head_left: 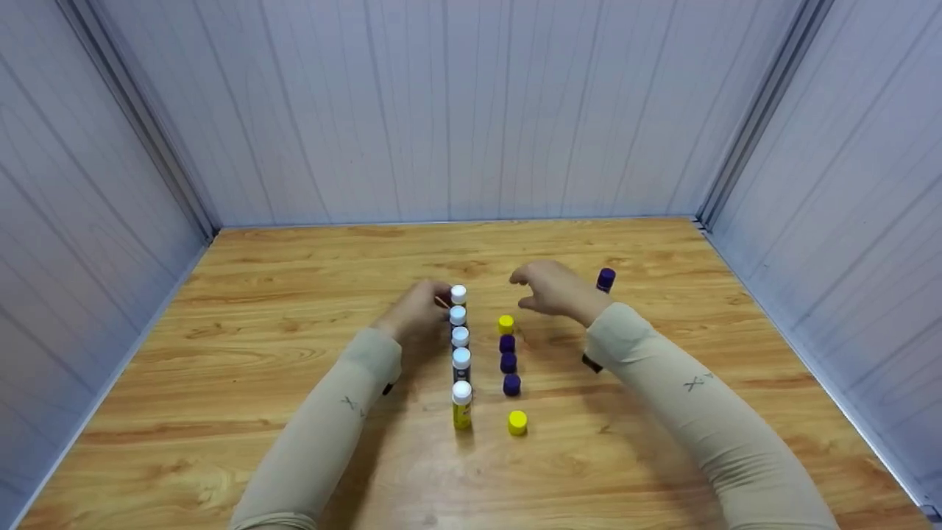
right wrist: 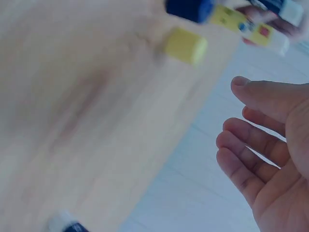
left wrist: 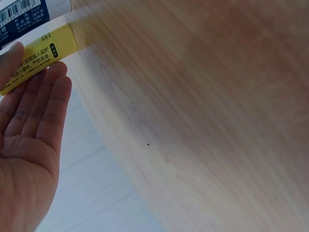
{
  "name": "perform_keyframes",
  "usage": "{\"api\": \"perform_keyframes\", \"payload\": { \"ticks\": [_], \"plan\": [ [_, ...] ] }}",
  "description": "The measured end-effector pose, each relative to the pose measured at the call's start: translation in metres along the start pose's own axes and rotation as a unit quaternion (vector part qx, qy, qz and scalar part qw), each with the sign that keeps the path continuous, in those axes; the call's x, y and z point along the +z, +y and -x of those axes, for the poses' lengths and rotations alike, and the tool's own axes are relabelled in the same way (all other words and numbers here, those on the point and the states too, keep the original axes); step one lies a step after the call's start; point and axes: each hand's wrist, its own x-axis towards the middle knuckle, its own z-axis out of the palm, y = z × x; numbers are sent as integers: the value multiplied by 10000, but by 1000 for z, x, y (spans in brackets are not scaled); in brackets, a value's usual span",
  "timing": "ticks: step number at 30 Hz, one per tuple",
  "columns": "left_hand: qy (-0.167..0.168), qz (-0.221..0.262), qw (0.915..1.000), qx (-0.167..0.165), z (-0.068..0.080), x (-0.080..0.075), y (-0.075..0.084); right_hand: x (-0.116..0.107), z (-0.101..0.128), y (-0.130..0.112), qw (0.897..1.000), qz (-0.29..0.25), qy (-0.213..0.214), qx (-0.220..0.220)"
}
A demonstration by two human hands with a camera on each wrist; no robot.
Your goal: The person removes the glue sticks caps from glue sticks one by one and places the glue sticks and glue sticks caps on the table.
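Note:
Several uncapped glue sticks with white tops stand upright in a row, with a yellow glue stick point(head_left: 461, 414) nearest the body. At the row's far end my left hand point(head_left: 423, 305) holds another yellow glue stick point(left wrist: 46, 53), the thumb on one side and the fingers along the other. My right hand point(head_left: 556, 287) hovers to the right, fingers loosely bent and thumb apart, holding nothing. Below it a line of caps begins with a yellow cap point(head_left: 505, 324), then several dark purple caps point(head_left: 508, 362), and ends in a nearer yellow cap point(head_left: 517, 422).
A glue stick with a dark purple cap point(head_left: 606, 279) is beyond the right forearm, partly hidden by it. The wooden table point(head_left: 294, 272) is bounded by white panel walls point(head_left: 471, 110) at the back and both sides.

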Motion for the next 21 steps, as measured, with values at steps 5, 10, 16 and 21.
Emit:
{"api": "perform_keyframes", "payload": {
  "ticks": [5, 10, 16, 21],
  "plan": [
    [2, 9, 10000, 77, -1, 0, 0, -21, 9, 12, 9993, 37, 232, 290],
    [4, 69, 10000, 71, -1, 0, 0, -36, 18, 30, 9976, -12, 358, 586],
    [21, 36, 10000, 60, 0, 0, 0, -49, 28, 52, 9950, -206, 255, 945],
    [25, 125, 9999, 31, 1, 0, -1, -50, 34, 69, 9935, -278, 196, 1085]
  ]
}}
